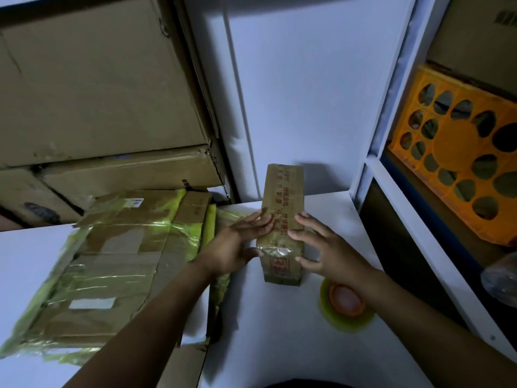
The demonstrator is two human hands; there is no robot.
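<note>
Right now both forearms reach forward over the white table [279,340], converging on a long, narrow brown cardboard box with red print [282,191] that lies flat near the table's back edge. The left hand [237,243] lays straight, close-set fingers on the box's top and left edge, with its thumb against the taped near end. The right hand [331,247] is spread wide, its fingertips touching the right side. Neither hand closes around it. A yellow-green tape roll [335,320] sits under the right wrist.
</note>
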